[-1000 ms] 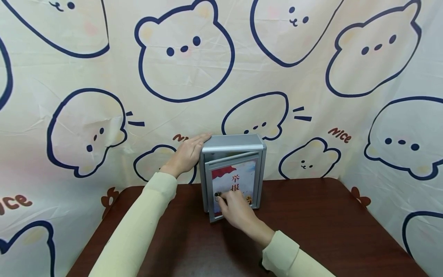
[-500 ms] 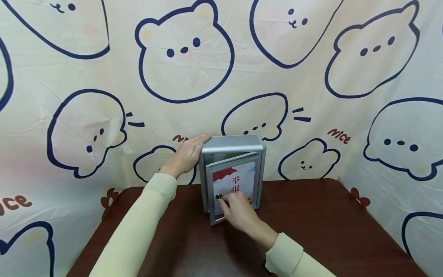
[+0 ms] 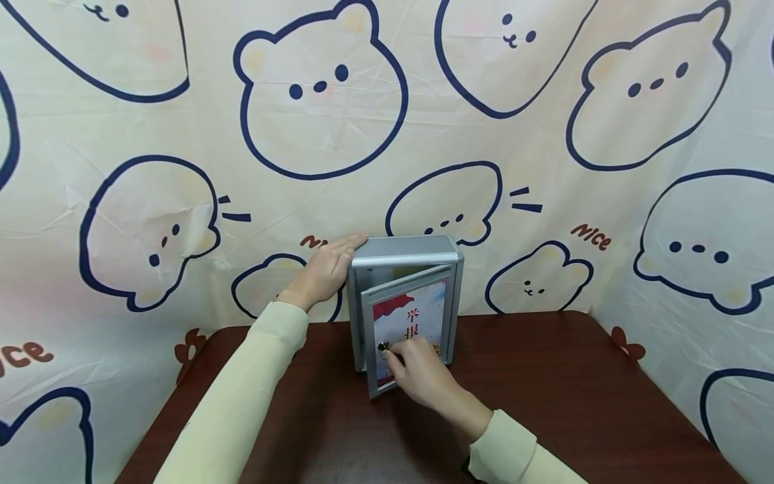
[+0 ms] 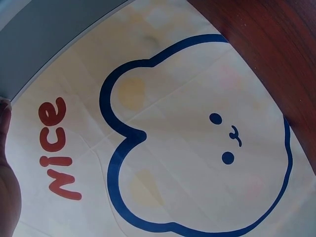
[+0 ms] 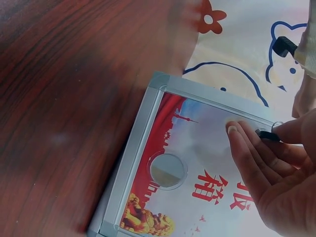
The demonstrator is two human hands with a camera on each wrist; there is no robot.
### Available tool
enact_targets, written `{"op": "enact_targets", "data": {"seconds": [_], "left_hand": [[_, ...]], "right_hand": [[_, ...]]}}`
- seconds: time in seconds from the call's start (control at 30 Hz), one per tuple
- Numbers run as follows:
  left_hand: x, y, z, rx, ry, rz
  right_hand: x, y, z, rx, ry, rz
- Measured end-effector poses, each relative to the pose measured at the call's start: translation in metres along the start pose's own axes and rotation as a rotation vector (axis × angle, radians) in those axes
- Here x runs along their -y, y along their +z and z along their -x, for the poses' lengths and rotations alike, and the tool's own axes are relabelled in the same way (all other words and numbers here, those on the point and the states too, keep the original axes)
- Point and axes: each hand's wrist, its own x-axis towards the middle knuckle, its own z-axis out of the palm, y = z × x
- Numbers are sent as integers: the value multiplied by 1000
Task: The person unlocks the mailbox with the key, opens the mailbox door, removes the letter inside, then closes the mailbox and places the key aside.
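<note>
A silver-grey metal box stands upright on the table, its framed front door ajar at the left side. Red characters and a red-and-blue picture cover the door panel. My right hand pinches a small black-headed key at the door's left edge; a thin metal ring hangs by it. The other fingers of that hand lie close over the panel in the right wrist view. My left hand rests against the box's upper left corner, fingers reaching onto the top. Only a sliver of it shows in the left wrist view.
The dark reddish-brown wooden table carries the box near its back edge. Close behind hangs a pale cloth backdrop with blue-outlined cartoon animals. A round window is set in the door panel.
The door's free left edge has swung slightly further out toward me, and my right hand with the key has moved along with it. My left hand has stayed on the box corner.
</note>
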Motion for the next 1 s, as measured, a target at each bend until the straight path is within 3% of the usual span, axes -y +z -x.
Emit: {"op": "enact_targets", "data": {"seconds": [1.0], "left_hand": [[-1, 1, 0, -12, -13, -16]], "right_hand": [[-9, -13, 15, 72, -27, -73]]}}
